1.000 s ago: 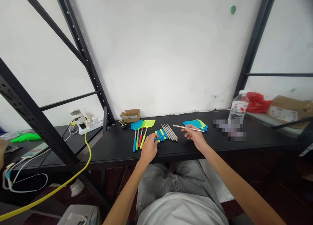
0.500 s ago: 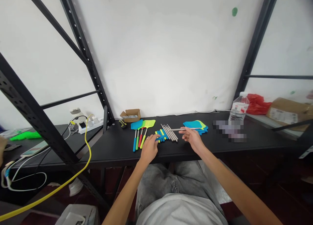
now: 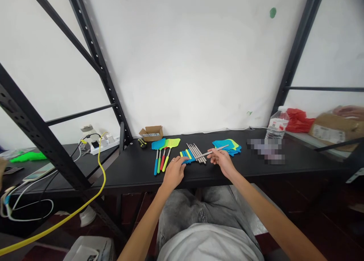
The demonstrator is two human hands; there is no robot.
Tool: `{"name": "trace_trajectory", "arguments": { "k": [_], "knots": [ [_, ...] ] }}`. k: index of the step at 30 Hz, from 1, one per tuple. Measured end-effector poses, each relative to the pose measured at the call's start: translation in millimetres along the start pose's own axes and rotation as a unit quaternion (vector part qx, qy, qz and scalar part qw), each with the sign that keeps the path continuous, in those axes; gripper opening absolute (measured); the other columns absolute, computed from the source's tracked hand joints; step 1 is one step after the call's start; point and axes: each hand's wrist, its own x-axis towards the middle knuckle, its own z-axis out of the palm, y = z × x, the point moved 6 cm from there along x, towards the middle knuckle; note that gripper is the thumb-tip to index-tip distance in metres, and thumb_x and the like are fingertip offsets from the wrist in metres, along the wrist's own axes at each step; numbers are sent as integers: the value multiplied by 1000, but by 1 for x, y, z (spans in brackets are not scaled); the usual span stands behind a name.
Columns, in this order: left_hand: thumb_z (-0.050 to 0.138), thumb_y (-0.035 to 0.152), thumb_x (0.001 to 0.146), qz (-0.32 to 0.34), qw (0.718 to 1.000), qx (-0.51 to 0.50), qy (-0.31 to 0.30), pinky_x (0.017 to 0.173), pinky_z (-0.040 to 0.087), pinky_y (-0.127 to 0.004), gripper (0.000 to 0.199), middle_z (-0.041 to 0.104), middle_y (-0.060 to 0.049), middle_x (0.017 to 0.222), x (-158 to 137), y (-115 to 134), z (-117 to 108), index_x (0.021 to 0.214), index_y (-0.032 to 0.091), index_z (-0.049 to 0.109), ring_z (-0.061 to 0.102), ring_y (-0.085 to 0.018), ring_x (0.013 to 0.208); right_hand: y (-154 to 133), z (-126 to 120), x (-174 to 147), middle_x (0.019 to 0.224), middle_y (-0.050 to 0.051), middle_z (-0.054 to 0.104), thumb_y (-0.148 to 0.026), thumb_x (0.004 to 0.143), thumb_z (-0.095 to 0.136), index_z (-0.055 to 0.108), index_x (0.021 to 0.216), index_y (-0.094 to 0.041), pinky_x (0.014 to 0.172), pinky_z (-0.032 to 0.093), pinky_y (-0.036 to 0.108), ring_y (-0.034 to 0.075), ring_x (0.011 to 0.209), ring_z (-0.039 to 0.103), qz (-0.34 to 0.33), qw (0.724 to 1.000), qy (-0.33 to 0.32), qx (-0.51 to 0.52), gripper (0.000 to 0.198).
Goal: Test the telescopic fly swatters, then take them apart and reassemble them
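Note:
My left hand (image 3: pixel 174 172) is closed on a blue handle (image 3: pixel 189 160), which points right. In my right hand (image 3: pixel 223 162), pinched between thumb and fingers, is a thin metal rod (image 3: pixel 204 154); its left end is at the blue handle's right end, though I cannot tell whether it is inside. Beneath and beyond lie loose blue and yellow handles (image 3: pixel 188 153) and a row of metal rods (image 3: pixel 196 150). Several fly swatters (image 3: pixel 165 144) with coloured handles lie left of my left hand. Blue and yellow-green swatter heads (image 3: pixel 223 143) are piled behind my right hand.
A small open cardboard box (image 3: pixel 152 133) and a black-and-yellow item (image 3: pixel 142 143) stand back left. A plastic bottle (image 3: pixel 276 126) is at right, near a red bag (image 3: pixel 300 121) and a parcel (image 3: pixel 327 130). A yellow cable (image 3: pixel 102 181) crosses the left; black rack posts (image 3: pixel 106 83) flank the table.
My right hand has tilted the metal rod, bringing its left end down to the blue handle. My left hand has stayed nearly still, holding the handle.

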Motion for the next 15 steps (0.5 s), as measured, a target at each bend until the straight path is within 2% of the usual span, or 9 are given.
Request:
{"name": "trace_trajectory", "arguments": {
  "k": [15],
  "knots": [
    [36,22,97,2,1000,-11,-7,84,47,-32,37,62,-7,109,-1,-1,1,128,27,56,58,-22,100,1,2,0,74,8,71,-53,76,66,72,87,-16,46,37,24,12,52,57,-2,1000,-10,-16,39]
  ]
}}
